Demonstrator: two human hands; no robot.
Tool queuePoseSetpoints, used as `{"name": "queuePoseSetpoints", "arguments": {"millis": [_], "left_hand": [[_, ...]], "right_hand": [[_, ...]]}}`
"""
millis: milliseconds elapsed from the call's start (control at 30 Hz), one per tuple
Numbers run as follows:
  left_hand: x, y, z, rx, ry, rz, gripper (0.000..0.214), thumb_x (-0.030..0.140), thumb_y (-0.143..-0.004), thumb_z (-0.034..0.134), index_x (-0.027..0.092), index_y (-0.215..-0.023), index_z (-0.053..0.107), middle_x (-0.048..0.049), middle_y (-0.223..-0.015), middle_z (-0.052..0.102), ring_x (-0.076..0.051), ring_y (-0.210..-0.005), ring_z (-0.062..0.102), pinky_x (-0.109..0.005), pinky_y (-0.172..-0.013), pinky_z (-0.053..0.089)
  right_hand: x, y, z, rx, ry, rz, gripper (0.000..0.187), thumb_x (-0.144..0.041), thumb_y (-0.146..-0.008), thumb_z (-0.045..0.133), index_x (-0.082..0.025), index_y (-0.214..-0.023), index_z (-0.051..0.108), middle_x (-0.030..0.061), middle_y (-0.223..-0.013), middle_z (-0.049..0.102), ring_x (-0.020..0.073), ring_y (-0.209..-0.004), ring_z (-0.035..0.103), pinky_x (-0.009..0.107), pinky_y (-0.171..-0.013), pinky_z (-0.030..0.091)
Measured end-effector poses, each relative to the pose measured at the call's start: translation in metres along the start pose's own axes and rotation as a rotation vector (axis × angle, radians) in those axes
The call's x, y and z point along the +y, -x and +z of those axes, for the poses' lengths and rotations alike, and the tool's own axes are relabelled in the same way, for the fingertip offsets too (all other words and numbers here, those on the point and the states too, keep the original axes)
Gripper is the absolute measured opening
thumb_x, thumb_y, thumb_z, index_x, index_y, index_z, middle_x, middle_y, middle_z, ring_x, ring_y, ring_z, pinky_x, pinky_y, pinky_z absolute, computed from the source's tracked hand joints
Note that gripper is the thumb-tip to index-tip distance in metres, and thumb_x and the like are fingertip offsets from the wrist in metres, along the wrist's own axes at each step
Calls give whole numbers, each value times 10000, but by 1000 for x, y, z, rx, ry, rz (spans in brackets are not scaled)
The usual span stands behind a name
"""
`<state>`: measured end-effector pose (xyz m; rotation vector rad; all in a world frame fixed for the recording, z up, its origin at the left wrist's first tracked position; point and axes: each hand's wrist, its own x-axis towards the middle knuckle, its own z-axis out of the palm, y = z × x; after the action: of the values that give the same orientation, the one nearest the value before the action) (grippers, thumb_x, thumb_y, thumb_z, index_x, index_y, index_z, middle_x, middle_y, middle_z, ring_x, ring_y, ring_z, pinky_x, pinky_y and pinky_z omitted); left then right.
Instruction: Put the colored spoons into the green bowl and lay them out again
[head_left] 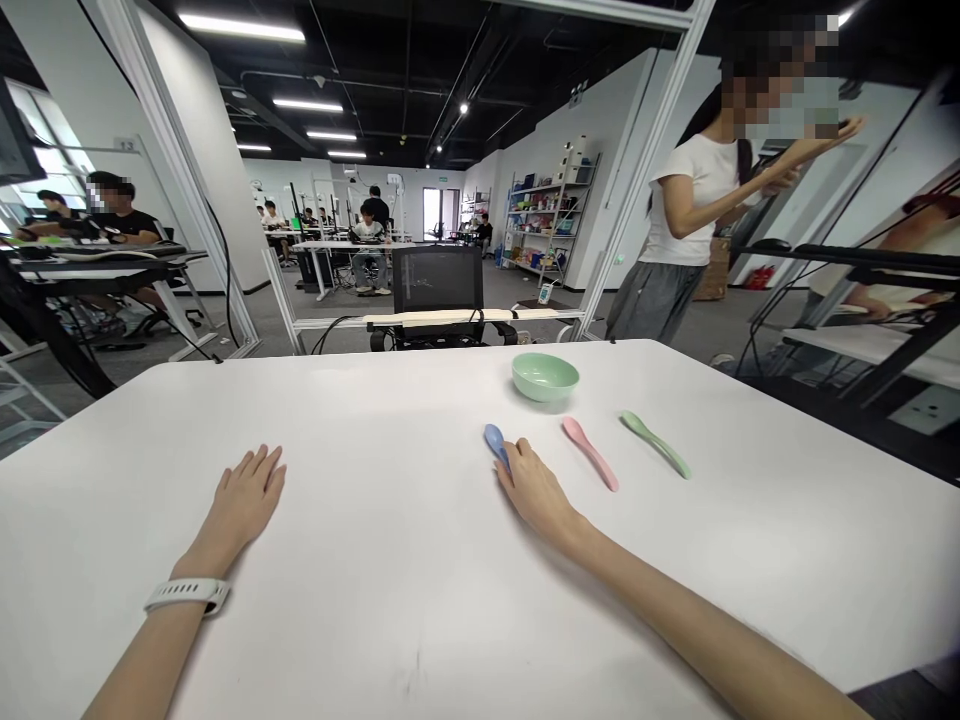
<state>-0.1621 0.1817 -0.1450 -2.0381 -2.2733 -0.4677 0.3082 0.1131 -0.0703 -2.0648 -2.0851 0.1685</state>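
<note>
My right hand [536,492] is closed over the handle of a blue spoon [495,440], whose bowl end points away from me; most of its handle is hidden under my fingers. To the right of that hand lie a pink spoon [591,455] and, farther right, a green spoon [655,444]. Behind the spoons stands a light green bowl [545,378], upright. My left hand [249,497] rests flat on the left side of the white table [360,560], fingers stretched out, holding nothing. A pale watch band is on the left wrist.
A metal frame [675,110] rises around the table's far side, with a black office chair [439,280] beyond the far edge. A person in a white shirt [694,200] stands at the right, behind the table. Other people sit at desks farther back.
</note>
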Motion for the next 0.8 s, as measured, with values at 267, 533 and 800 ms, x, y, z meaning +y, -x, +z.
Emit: {"name": "queuePoseSetpoints", "arguments": {"millis": [267,533,800], "left_hand": [[0,0,-1,3,17,-12,804,475,-1096,226,120,-1679,651,-207,-1802,600,-395,-1721,505,-640,-1420,385],[3,0,-2,8,13,-19,779,459,-1089,258,143,-1675,663,-198,-1786,622,-388,-1711,518,-637,-1417,392],[5,1,-4,-20,16,-23,820,466,-1097,206,92,-1691,630,-227,-1821,570,-403,-1732,485,-651,-1428,373]], "right_hand": [[-3,1,2,-44,-53,28,340,-151,-1169,393,-169,-1361,674,177,-1255,760,257,-1005,764,316,-804,487],[1,-3,0,-5,-68,31,345,-138,-1149,417,-179,-1369,680,167,-1261,768,255,-1020,758,317,-827,497],[5,-4,0,14,-45,26,326,-157,-1151,414,-195,-1342,676,154,-1196,766,266,-1007,751,321,-827,514]]}}
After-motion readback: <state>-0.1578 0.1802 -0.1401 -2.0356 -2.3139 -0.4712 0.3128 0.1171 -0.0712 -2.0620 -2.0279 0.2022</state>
